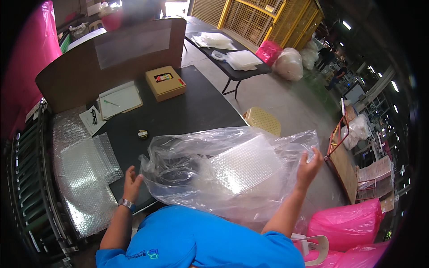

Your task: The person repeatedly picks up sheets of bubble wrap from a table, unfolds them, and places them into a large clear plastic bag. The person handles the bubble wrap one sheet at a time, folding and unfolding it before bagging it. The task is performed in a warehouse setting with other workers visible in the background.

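Observation:
A large clear plastic bag [178, 149] lies crumpled across the near side of the dark table, with a stack of bubble wrap sheets [246, 165] in or under its film; I cannot tell which. My left hand [130, 185], with a watch on the wrist, is raised at the bag's left end. Its fingers are parted and nothing shows in them. At the bag's right end my right hand [309, 169] is up against the film, fingers spread and slightly curled. Loose bubble wrap sheets [87, 161] lie left of my left hand.
On the black table [196, 105] are a cardboard box [165, 83], a clipboard with papers [119, 102], eyeglasses [94, 117] and a tape measure [142, 134]. A brown board [67, 80] stands behind. Rollers [33, 196] run along the left. A stool [263, 119] and pink bags [344, 223] are at right.

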`<state>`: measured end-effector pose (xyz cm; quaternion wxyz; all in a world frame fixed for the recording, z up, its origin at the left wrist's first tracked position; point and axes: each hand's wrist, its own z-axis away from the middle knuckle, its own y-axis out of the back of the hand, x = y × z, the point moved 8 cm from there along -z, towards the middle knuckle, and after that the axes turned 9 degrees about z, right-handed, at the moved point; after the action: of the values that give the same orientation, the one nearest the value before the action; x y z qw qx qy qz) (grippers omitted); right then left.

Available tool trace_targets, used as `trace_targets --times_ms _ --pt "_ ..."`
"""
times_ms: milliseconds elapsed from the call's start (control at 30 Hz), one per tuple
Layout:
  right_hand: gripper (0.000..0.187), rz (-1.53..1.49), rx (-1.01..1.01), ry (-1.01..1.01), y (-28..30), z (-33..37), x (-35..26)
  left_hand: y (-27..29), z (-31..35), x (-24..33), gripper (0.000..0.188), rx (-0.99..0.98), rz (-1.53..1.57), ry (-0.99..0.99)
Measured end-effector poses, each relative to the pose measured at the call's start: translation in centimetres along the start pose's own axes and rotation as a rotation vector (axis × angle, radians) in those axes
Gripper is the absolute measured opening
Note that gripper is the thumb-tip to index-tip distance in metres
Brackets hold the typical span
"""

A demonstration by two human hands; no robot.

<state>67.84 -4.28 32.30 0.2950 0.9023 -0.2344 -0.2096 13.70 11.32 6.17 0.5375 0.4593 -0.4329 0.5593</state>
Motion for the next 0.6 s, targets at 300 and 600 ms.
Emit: trace_targets --times_ms 300,600 --pt "0.057 0.347 -0.817 0.252 -20.1 18.4 -9.7 2.3 2.4 -6.7 0.051 -0.25 0.016 0.232" --pt "0.035 -0.469 -0.527 0.207 -15.5 14.7 -18.6 13.7 5.6 -8.8 0.043 0.03 0.066 0.281"
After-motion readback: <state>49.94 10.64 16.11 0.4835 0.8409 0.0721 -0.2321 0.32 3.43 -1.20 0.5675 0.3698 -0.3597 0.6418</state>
